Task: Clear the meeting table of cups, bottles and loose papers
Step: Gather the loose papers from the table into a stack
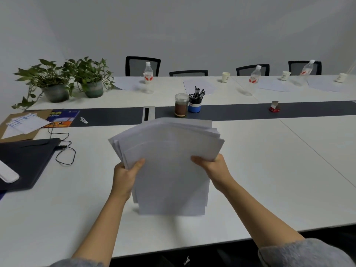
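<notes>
1. Paper stack [169, 160], centre frame over the tabletop [269, 180]: unevenly fanned sheets may slide out.
2. Left hand [125, 176], right hand [213, 166]: thumbs pinch the stack's side edges, fingers hidden beneath; slack grip drops it.
3. Water bottle [148, 78], upper centre: a careless reach topples it.

Paper stack [169, 160] over near half of bench [269, 180]; left hand [125, 176] grips its left edge, right hand [215, 166] its right. Behind stack, on centre strip [231, 110]: jar [181, 105], pen cup [195, 105] just right of it, small box [274, 107] well right. Far half, left to right: first bottle [148, 78], first cup [225, 77], second bottle [254, 79], second cup [285, 75], third bottle [306, 74], third cup [341, 77]. Far-left end: left plant [55, 91], right plant [93, 88] beside it. Folder [25, 160] at near left.
</notes>
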Demonstrator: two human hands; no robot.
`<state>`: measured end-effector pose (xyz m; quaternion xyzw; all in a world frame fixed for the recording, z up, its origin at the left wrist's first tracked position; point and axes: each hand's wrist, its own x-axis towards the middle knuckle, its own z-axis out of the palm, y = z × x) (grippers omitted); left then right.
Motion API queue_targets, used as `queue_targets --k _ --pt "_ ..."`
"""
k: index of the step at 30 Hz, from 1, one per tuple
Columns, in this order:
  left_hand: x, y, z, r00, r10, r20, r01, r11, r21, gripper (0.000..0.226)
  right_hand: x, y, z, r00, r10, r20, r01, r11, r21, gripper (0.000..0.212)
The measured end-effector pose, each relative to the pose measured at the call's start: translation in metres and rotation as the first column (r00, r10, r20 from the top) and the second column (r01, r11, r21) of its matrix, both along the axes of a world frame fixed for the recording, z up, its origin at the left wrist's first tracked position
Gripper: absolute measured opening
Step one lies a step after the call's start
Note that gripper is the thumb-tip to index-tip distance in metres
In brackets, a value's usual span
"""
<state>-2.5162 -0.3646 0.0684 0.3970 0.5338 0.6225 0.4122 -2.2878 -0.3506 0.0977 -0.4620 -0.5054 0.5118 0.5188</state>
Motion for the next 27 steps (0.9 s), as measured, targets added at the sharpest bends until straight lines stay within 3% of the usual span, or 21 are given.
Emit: queue_targets --k 5,10,15,21,24,27 --pt "0.002 -0.005 0.010 1.000 0.016 0.004 -0.016 0.998 0.064 0.012 -0.002 -0.002 0.013 1.000 0.001 -0.014 0.001 0.997 0.083 0.024" --pt "0.001 -0.006 -0.006 0.995 -0.102 0.021 0.103 0.995 -0.012 0.008 -0.002 -0.002 -0.011 0.999 0.029 0.032 -0.028 0.999 -0.031 0.023" --pt "-0.003 -0.002 -0.014 0.984 -0.180 0.002 0.180 0.983 -0.033 0.036 0.004 0.002 -0.027 0.997 0.069 0.039 -0.065 0.994 -0.086 0.026" --pt "-0.009 0.000 -0.033 0.977 -0.211 -0.019 0.204 0.963 -0.175 0.029 0.012 0.002 -0.046 0.991 0.136 -0.017 -0.137 0.972 -0.192 0.050" --pt "-0.009 -0.003 -0.044 0.978 -0.208 0.016 0.205 0.948 -0.241 0.041 0.009 -0.002 -0.052 0.988 0.153 -0.001 -0.150 0.965 -0.213 0.045" --pt "-0.004 -0.001 -0.046 0.977 -0.213 0.008 0.208 0.944 -0.255 0.029 0.007 -0.008 -0.052 0.995 0.094 0.023 -0.086 0.968 -0.237 0.030"
